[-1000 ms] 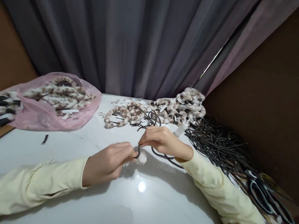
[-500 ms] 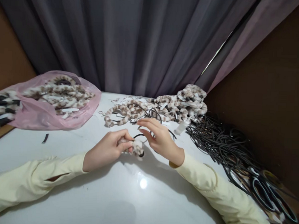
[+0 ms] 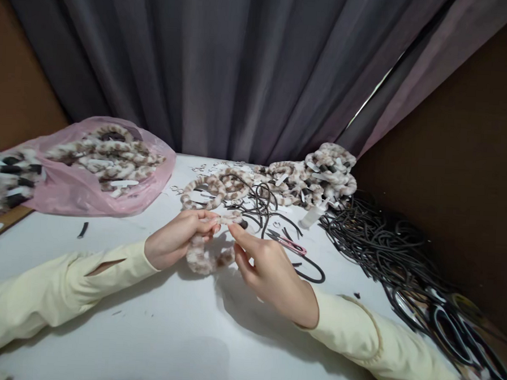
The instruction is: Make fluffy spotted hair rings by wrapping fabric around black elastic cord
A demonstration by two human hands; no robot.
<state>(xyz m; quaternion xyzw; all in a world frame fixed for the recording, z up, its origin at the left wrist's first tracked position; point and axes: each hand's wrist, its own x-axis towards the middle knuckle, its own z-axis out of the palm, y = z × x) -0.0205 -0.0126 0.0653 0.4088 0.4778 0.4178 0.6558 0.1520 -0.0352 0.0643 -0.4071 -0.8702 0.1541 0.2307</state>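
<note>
A fluffy white-and-brown fur tube (image 3: 203,261) hangs in a loop between my hands over the table. My left hand (image 3: 177,237) is closed, its thumb and fingers pinching the upper stretch of the tube. With my right hand (image 3: 270,270) I touch the same tube, the index fingertip close to a black end piece (image 3: 244,224) and the thumb lower, by the loop's right side. The right hand's other fingers are partly hidden. Just beyond that hand lie pink-handled thread snips (image 3: 291,244) and loose black cords (image 3: 261,204).
A pink plastic bag (image 3: 104,202) of furry loops stands at left. Several furry loops (image 3: 288,175) are piled at the back, near a small clear bottle (image 3: 314,215). A heap of black cords (image 3: 370,241) and large scissors (image 3: 454,334) lie at right. A dark curtain (image 3: 209,68) hangs behind.
My left hand has lifted the tube slightly away from me, and its loop now shows. The right hand has come down onto the tube. The snips and cords behind have come into sight.
</note>
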